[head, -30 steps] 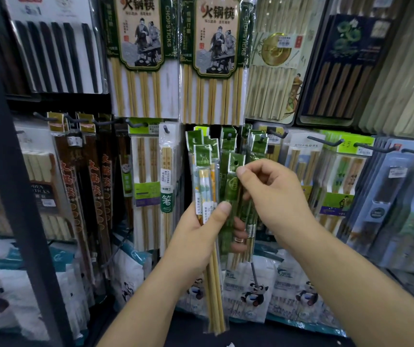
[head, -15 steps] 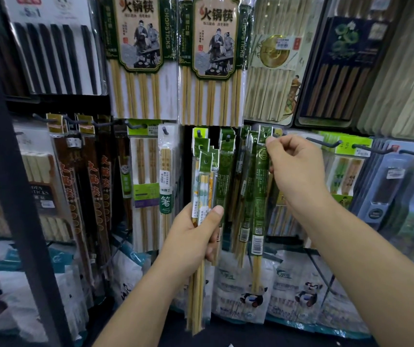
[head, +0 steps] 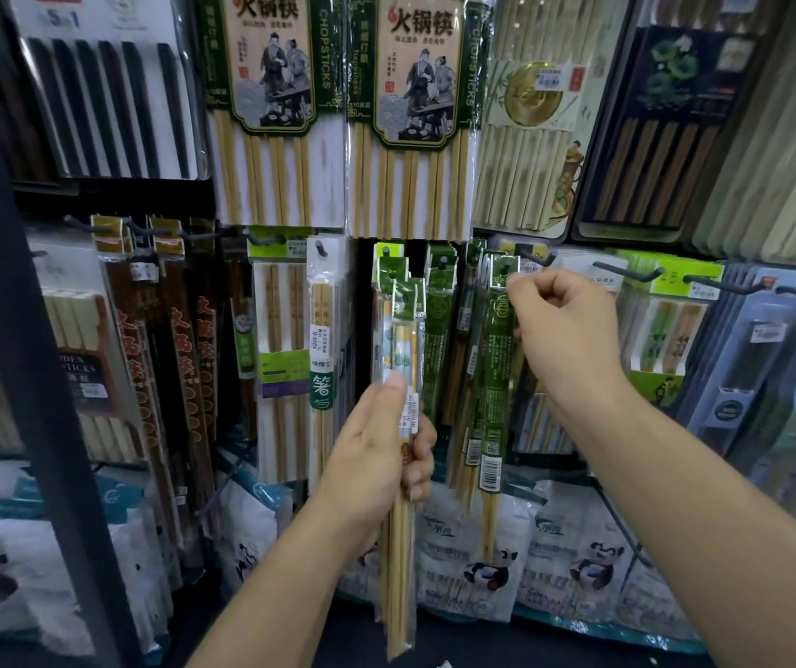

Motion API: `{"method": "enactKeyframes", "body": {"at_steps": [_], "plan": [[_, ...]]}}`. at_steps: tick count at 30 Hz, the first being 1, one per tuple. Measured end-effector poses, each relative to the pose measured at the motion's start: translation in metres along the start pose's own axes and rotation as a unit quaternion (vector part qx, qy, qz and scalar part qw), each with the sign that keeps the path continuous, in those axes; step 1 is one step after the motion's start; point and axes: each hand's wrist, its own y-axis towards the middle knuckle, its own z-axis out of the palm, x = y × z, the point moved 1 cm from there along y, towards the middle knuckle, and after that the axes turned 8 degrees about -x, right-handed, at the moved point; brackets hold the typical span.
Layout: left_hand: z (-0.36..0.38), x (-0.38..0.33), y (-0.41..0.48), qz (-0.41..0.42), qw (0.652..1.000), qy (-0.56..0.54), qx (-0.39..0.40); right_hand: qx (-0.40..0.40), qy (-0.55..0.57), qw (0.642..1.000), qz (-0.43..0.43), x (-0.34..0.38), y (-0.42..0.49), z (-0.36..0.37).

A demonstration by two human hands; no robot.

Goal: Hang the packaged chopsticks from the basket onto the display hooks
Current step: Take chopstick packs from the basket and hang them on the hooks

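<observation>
My left hand [head: 381,455] grips a bundle of clear-wrapped bamboo chopstick packs [head: 403,339] with green header cards, held upright in front of the display. My right hand [head: 564,339] pinches the top corner of one green chopstick pack [head: 494,378] at its header, which sits on a dark display hook [head: 504,270]. That pack hangs straight down among other green packs [head: 439,339] on neighbouring hooks. An empty hook tip [head: 538,257] pokes out just right of my right thumb. No basket is in view.
Large hot-pot chopstick packs [head: 410,113] hang on the row above. Dark brown packs [head: 184,359] hang at the left behind a black rack post [head: 25,330]. More hooks [head: 627,272] and packs fill the right. Bags with panda prints [head: 482,566] lie on the shelf below.
My right hand took one green pack out of the bundle, raised it up and right, and brought its header onto a hook. My left hand lowered slightly with the remaining packs.
</observation>
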Motion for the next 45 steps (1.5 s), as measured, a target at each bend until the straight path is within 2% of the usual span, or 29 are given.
{"method": "enactKeyframes", "body": {"at_steps": [7, 11, 16, 18, 21, 25, 29, 36, 45], "plan": [[0.001, -0.001, 0.0, 0.041, 0.999, -0.016, 0.002, -0.023, -0.017, 1.0, 0.0, -0.006, -0.003, -0.003], [-0.001, -0.002, -0.001, 0.051, 0.999, -0.005, 0.004, -0.017, 0.009, 1.0, 0.007, -0.001, -0.013, -0.008], [0.003, 0.0, -0.002, 0.051, 0.999, 0.0, 0.016, 0.141, 0.002, 0.99, 0.012, 0.011, -0.041, -0.002], [0.004, 0.001, -0.002, 0.053, 0.998, -0.01, 0.02, 0.166, 0.004, 0.986, 0.01, 0.011, -0.046, 0.001], [0.003, 0.003, -0.001, 0.05, 0.998, -0.023, 0.027, 0.15, 0.047, 0.987, 0.034, 0.013, -0.044, 0.002], [-0.001, 0.007, 0.003, 0.043, 0.999, -0.004, -0.013, 0.088, 0.108, 0.987, 0.079, 0.018, -0.027, -0.002], [-0.004, 0.005, 0.004, 0.063, 0.996, 0.058, -0.023, 0.043, 0.079, 0.993, 0.074, 0.012, -0.014, -0.005], [-0.001, 0.003, 0.001, 0.066, 0.997, 0.044, 0.006, 0.031, 0.047, 0.998, 0.023, 0.004, -0.007, -0.004], [-0.002, 0.002, -0.001, 0.066, 0.997, 0.044, 0.013, 0.009, 0.025, 1.0, 0.006, -0.001, 0.0, 0.0]]}}
